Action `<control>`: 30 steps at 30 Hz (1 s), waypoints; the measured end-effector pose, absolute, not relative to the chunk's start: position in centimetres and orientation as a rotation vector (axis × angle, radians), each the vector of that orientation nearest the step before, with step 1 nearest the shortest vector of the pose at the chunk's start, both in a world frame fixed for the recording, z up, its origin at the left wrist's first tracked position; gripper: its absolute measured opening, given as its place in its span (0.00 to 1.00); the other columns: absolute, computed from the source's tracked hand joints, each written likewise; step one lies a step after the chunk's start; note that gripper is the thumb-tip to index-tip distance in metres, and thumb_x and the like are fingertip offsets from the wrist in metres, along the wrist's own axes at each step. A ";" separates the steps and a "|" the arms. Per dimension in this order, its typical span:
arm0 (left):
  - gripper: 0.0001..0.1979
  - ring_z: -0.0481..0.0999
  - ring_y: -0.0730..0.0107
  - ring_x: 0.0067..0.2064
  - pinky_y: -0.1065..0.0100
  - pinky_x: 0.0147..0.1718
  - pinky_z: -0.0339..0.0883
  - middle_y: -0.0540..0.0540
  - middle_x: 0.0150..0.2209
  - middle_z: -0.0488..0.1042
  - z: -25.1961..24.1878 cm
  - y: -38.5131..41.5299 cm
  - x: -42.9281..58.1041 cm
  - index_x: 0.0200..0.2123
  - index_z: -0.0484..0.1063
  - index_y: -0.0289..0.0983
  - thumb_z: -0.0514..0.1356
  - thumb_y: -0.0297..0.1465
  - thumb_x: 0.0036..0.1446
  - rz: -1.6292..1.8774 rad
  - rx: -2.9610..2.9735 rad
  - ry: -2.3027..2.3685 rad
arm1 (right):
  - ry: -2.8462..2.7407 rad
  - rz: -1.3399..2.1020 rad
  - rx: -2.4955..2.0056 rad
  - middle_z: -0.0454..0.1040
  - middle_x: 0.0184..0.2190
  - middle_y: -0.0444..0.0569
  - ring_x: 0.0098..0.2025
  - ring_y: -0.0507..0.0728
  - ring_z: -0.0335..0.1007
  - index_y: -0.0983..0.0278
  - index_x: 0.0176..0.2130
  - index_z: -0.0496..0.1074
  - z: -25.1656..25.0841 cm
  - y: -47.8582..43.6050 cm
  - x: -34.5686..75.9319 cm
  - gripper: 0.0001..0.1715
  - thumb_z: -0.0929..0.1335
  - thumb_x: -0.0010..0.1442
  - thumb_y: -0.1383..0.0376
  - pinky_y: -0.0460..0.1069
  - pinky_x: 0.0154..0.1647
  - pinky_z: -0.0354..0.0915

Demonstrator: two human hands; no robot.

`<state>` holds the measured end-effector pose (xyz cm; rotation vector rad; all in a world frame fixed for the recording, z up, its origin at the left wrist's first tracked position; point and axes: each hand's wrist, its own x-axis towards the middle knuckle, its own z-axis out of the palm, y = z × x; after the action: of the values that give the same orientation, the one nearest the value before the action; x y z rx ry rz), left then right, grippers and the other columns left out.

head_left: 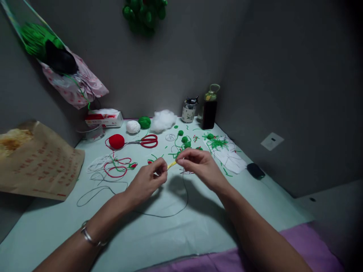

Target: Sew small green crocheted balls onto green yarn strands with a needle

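My left hand (150, 180) and my right hand (200, 165) meet above the middle of the pale green table (181, 230), fingers pinched. Between them runs a short yellow stick-like piece (171, 165), possibly a needle or hook; each hand pinches one end. A thin dark thread (181, 206) loops down from the hands across the table toward me. A silver bracelet (89, 236) sits on my left wrist.
Behind the hands lie red scissors (148, 141), a red yarn ball (116, 141), white (133, 127) and green (144, 122) balls, stuffing (163, 120), green scraps (217, 143), a jar (189, 110), a dark bottle (210, 109). Brown paper (39, 166) left, a black object (255, 170) right.
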<state>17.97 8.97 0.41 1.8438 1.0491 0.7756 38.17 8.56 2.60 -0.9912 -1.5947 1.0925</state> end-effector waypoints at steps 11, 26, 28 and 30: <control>0.04 0.68 0.72 0.30 0.70 0.30 0.62 0.53 0.27 0.69 1.2 7.5 16.6 0.31 0.65 0.39 0.56 0.30 0.59 0.835 1.772 1.037 | -1.963 0.452 -0.939 0.76 0.36 0.50 0.38 0.55 0.71 0.62 0.37 0.76 1.5 7.1 35.7 0.06 0.67 0.65 0.68 0.50 0.38 0.66; 0.10 0.78 0.67 0.42 0.65 0.47 0.70 0.48 0.43 0.78 0.8 6.9 17.9 0.36 0.67 0.40 0.64 0.37 0.60 1.303 1.022 0.913 | -1.358 1.122 -1.057 0.71 0.26 0.44 0.26 0.49 0.60 0.65 0.31 0.76 2.1 7.0 34.6 0.09 0.74 0.56 0.61 0.45 0.27 0.59; 0.09 0.78 0.70 0.38 0.67 0.43 0.71 0.51 0.38 0.78 0.8 7.0 17.7 0.37 0.67 0.40 0.63 0.38 0.61 1.276 1.012 0.879 | -1.344 1.132 -1.051 0.73 0.30 0.46 0.28 0.49 0.62 0.64 0.31 0.76 2.0 7.1 34.9 0.08 0.73 0.56 0.61 0.45 0.29 0.61; 0.08 0.75 0.75 0.32 0.71 0.36 0.71 0.52 0.34 0.77 0.6 7.1 17.7 0.36 0.69 0.40 0.64 0.37 0.61 1.241 1.057 0.853 | -1.341 1.179 -1.027 0.74 0.35 0.47 0.30 0.50 0.64 0.65 0.31 0.75 1.9 7.1 35.1 0.07 0.73 0.57 0.62 0.46 0.32 0.64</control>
<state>17.68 7.13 0.58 1.0566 0.8528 1.2413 35.07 7.14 1.89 -1.0271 -1.3406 1.1792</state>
